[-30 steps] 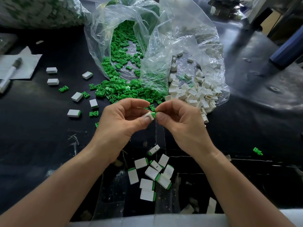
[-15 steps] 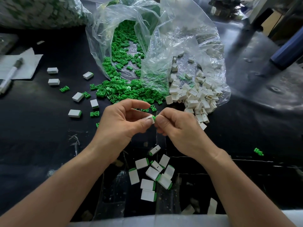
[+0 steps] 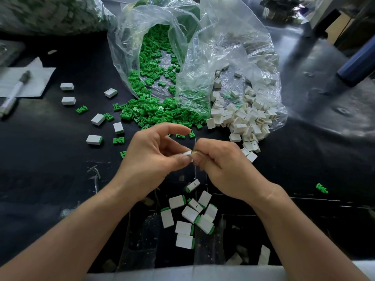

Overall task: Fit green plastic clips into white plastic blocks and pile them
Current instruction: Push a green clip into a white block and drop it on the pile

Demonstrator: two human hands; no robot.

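Left hand (image 3: 154, 157): grip closing on a white block (image 3: 187, 153), thumb and a finger pinching it; index finger arching free above.
Right hand (image 3: 225, 169): grip curling tight, pinching a green clip (image 3: 195, 152); only a sliver is showing at the block's end.
Held parts: touching end to end, hovering between both hands above the worktop (image 3: 50, 179).
Finished pile (image 3: 190, 218): lying on the worktop just below the hands, white blocks showing green ends.
Loose clips (image 3: 162, 114): spilling from a clear bag (image 3: 203, 57) beyond the hands.
Loose blocks (image 3: 243, 118): spilling out beside them, to the right.
Far left: marker (image 3: 16, 92) lying on paper (image 3: 38, 80).
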